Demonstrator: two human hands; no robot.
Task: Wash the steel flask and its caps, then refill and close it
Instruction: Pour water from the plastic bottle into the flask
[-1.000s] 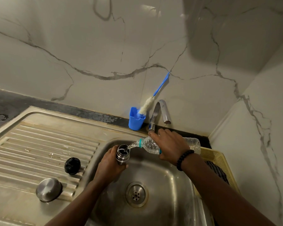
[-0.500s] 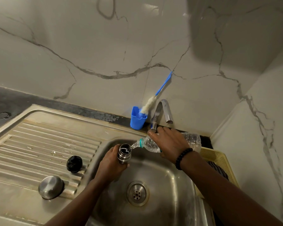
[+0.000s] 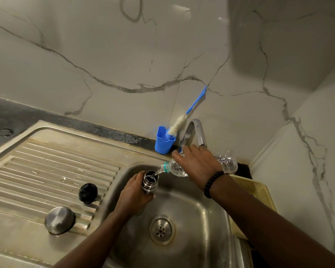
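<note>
My left hand [image 3: 132, 194] grips the steel flask [image 3: 150, 182] upright over the sink basin [image 3: 197, 219], its mouth uncovered. My right hand [image 3: 198, 163] holds a clear plastic water bottle [image 3: 225, 164] tipped sideways, and water streams from its neck into the flask. The black inner cap [image 3: 88, 193] and the steel outer cap [image 3: 59, 220] lie on the ribbed drainboard [image 3: 46, 171] to the left of the basin.
A blue cup [image 3: 164, 140] holding a blue-handled bottle brush [image 3: 184, 118] stands against the marble wall behind the sink. The chrome tap [image 3: 194, 132] curves just behind my right hand. A yellow plastic basket [image 3: 255, 190] sits to the right of the basin.
Pouring continues with both hands in the same grip. The view has shifted slightly, and the bottle's rear end is tipped a little higher.
</note>
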